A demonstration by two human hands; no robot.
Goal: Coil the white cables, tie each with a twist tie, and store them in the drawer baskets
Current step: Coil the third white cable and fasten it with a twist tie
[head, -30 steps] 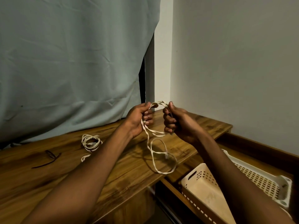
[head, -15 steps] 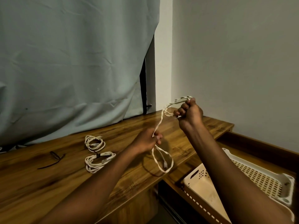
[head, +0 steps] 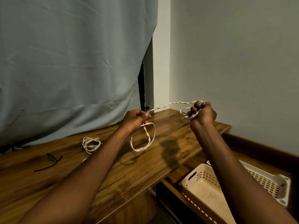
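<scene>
While a grey curtain [head: 69, 62] fills the back left and a plain wall [head: 234, 54] the right, the wood surface [head: 113, 172] runs across the mid frame, w/ an open drawer [head: 258, 151] below its right end. In the drawer sit two baskets: a cream one [head: 202, 188] in front, a white one [head: 271, 183] just behind, both look bare inside as far as can be seen.

On the surface, left of the arms: one tied coil [head: 91, 143], a bit of another just peeking by the left forearm, and a dark twist tie [head: 50, 161] well apart to the left.

The cable [head: 171, 104] in work is up in the air btw both hands. Left hand [head: 135, 120] is curled round it, thumb and fingers pinching; a loop hangs below it, near but prob not touching the wood. Right hand [head: 202, 113] is a closed fist round a few gathered loops + the far end. The stretch btw them is taut and looks twisted on itself.

Risks, as I judge them:
- twist left in the strand → coil kinks or springs open before it's tied
- right fist holds several loops; any slack in grip → they spill, coiling starts over
- tie lies far left, so one hand must let go to fetch it; coil may unwind then
- hanging loop could snag the surface edge or drawer front on the way over
</scene>
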